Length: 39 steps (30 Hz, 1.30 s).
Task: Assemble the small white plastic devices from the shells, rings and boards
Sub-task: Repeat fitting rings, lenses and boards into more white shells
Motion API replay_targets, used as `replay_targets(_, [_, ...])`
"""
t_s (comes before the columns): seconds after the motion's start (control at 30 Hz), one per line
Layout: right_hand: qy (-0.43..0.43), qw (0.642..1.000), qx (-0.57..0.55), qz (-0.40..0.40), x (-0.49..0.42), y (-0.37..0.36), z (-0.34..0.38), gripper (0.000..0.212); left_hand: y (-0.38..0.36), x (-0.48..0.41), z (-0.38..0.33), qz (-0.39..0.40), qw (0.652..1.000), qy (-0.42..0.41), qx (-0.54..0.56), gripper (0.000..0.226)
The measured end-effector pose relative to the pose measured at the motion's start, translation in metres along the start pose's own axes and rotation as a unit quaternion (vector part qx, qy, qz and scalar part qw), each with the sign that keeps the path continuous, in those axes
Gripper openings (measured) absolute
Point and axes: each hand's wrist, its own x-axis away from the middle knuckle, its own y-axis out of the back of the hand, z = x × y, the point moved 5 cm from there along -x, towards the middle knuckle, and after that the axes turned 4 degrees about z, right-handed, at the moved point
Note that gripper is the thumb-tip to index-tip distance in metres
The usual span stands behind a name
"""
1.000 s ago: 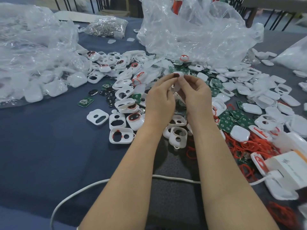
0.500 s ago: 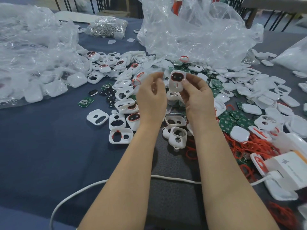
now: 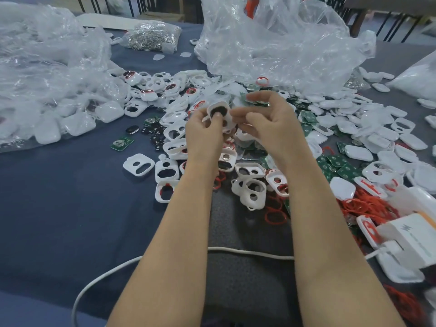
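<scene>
My left hand (image 3: 203, 135) grips a white shell (image 3: 218, 109) with a dark oval insert, held up above the pile. My right hand (image 3: 271, 128) is just right of it and pinches a green board (image 3: 256, 100) between fingertips; the board is blurred. Below the hands lie loose white shells (image 3: 139, 165), some with red rings fitted. More green boards (image 3: 339, 166) and a heap of red rings (image 3: 368, 204) lie to the right. Small black oval parts (image 3: 155, 135) sit left of the hands.
Crumpled clear plastic bags sit at the back centre (image 3: 283, 43) and left (image 3: 42, 74). A bag of metal parts (image 3: 151, 36) is at the back. A white charger box (image 3: 410, 234) and its cable (image 3: 247, 252) lie near the front. Bare blue cloth (image 3: 59, 208) spreads at the left.
The shell passed from my right hand to my left hand. My right hand now pinches a green board that it did not hold before.
</scene>
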Motion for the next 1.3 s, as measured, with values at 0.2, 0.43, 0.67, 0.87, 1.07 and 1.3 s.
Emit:
replay_targets(0.2, [-0.187,0.930,0.263,0.174,0.017,0.020,-0.013,0.016,0.021,-0.003,-0.010,-0.111,0.991,-0.043,0.054,0.018])
replay_targets(0.43, [-0.159,0.875,0.430,0.160,0.006,-0.002,-0.019,0.011,0.032,-0.003,-0.013,-0.181,0.963,-0.049,0.196,0.012])
replay_targets(0.67, [-0.035,0.898,0.435,0.059,-0.020,-0.026,-0.019,0.031,0.021,-0.001,-0.010,-0.122,0.973,-0.028,0.196,0.013])
replay_targets(0.87, [-0.061,0.867,0.493,0.049,-0.028,-0.041,-0.040,0.023,0.012,0.001,-0.009,-0.078,0.987,-0.030,0.140,0.016])
replay_targets(1.07, [-0.018,0.901,0.434,-0.006,-0.025,-0.034,-0.038,0.021,0.007,-0.003,-0.001,-0.054,0.990,0.005,0.127,0.014])
replay_targets(1.3, [-0.046,0.987,0.130,-0.080,-0.014,-0.002,-0.027,0.008,0.006,-0.005,0.005,-0.042,0.999,0.009,0.008,0.021])
